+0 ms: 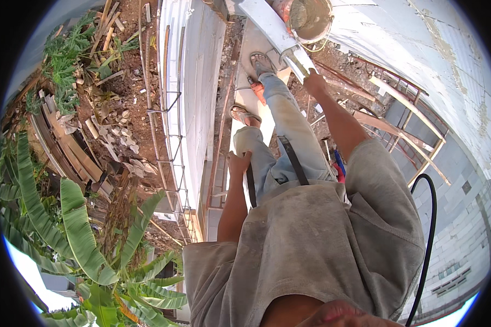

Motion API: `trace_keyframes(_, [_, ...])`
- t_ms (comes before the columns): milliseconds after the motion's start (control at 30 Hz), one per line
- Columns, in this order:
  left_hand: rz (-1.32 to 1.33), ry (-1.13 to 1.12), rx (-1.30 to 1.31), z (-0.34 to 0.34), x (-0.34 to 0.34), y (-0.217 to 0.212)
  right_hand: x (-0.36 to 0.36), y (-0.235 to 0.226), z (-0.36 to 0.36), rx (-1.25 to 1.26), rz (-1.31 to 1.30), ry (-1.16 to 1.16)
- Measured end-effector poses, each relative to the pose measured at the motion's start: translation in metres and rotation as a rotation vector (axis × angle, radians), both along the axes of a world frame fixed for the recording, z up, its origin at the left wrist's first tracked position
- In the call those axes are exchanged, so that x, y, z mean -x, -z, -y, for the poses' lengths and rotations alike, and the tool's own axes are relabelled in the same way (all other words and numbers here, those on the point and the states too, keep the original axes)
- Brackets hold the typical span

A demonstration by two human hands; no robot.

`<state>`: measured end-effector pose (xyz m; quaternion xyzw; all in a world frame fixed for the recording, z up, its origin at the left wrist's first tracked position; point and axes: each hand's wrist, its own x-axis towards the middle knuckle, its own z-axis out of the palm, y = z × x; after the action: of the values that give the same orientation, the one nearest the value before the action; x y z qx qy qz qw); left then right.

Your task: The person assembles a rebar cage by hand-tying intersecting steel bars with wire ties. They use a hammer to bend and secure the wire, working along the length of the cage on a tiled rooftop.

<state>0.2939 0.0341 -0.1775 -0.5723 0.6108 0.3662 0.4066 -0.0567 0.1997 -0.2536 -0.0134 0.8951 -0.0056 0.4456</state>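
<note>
My right hand (315, 83) is closed at the near end of a scoop-like tool (297, 59) with a grey metal edge; its handle is hidden by my fingers. The tool lies against the end of a long white block course (267, 24), with greyish mortar showing there. Just beyond stands an orange bucket (282, 8) tilted beside a mortar-filled pail (310, 19) with a wire handle. My left hand (239, 162) is curled beside my left knee, against the jeans (256, 150); whatever its fingers may hold is hidden.
I stand in sandals on a narrow pale board (248, 98) above the ground. To the left run a white wall (202, 71) and a tied rebar cage (172, 109). Wooden scaffold poles (409, 106) and a block wall (453, 218) are on the right; banana leaves (82, 229) lie lower left.
</note>
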Motion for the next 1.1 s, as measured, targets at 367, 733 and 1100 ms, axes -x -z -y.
trace_keyframes(367, [-0.056,-0.140,-0.182,-0.013,-0.068,0.022,-0.096,-0.009,-0.088,0.133,-0.028,0.202])
trace_keyframes(733, [-0.121,0.000,-0.280,-0.028,-0.172,0.019,-0.223,-0.106,-0.084,0.326,0.029,0.453])
trace_keyframes(1100, [0.127,0.090,-0.138,-0.075,-0.172,0.044,-0.230,0.009,-0.073,0.205,0.148,0.269])
